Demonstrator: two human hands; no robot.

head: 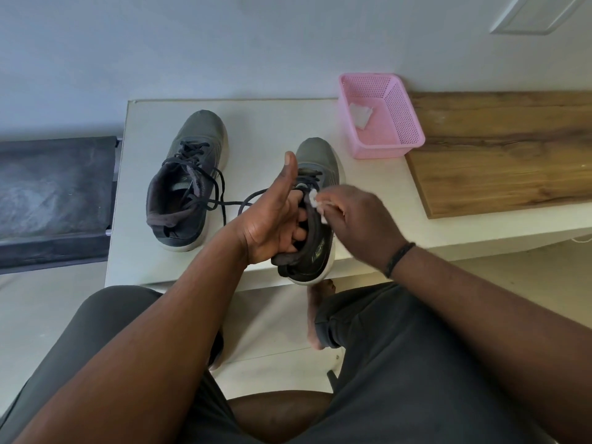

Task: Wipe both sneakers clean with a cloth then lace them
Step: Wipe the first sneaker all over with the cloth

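Two grey sneakers with dark laces and white soles are on a white table (256, 123). The left sneaker (189, 177) stands flat with its laces loose. The right sneaker (315, 213) is tilted at the table's front edge. My left hand (272, 216) has its fingers curled inside that shoe's opening, thumb up. My right hand (358, 219) pinches a small white cloth (317, 203) against the shoe's collar. A loose lace (237, 203) runs between the two shoes.
A pink plastic basket (400, 139) with a white scrap (360, 115) inside stands at the back right. A wooden board (499, 152) lies to its right. A dark mat (54, 193) lies left of the table. My knees and a bare foot (315, 315) are below.
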